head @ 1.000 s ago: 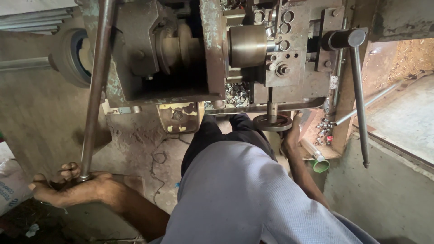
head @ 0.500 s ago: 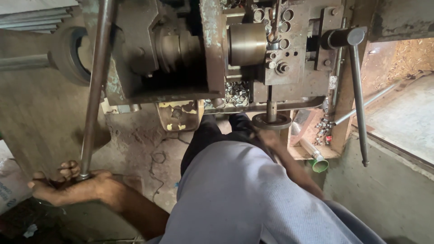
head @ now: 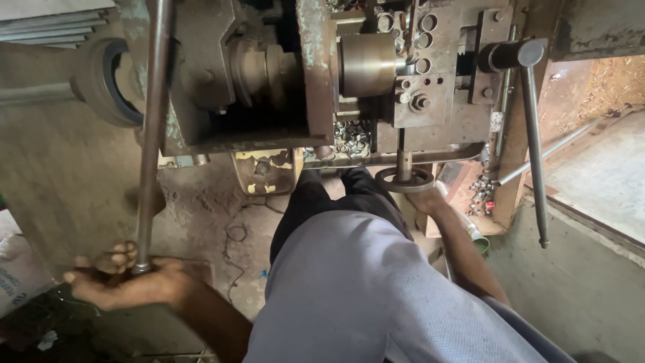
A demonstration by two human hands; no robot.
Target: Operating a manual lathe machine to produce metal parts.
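The scene is taken from above, and the old metal machine [head: 322,87] serves as the landmark. Below and to the left of the machine, the left hand [head: 124,279] is closed around the lower end of a long steel lever [head: 151,128], which rises past the machine's left part. The fingers are wrapped over the end of the bar, so the grip is a full one.

Under the machine's right part, a small round handwheel [head: 403,179] hangs on a short shaft. The right hand [head: 428,199] is now laid against the lower right rim of this wheel – a second ago it was held lower and further right, near the wooden shelf, and half a second ago it was already rising. How far its fingers are closed cannot be told, since the wheel and the wrist hide them.

The left hand and the lever are almost unchanged from the earlier views. It is judged, therefore, that the lever is being held steady while the wheel is taken up – the work seems to pass to an adjustment at the wheel.

A second long handle [head: 531,141] hangs untouched to the right of the machine.
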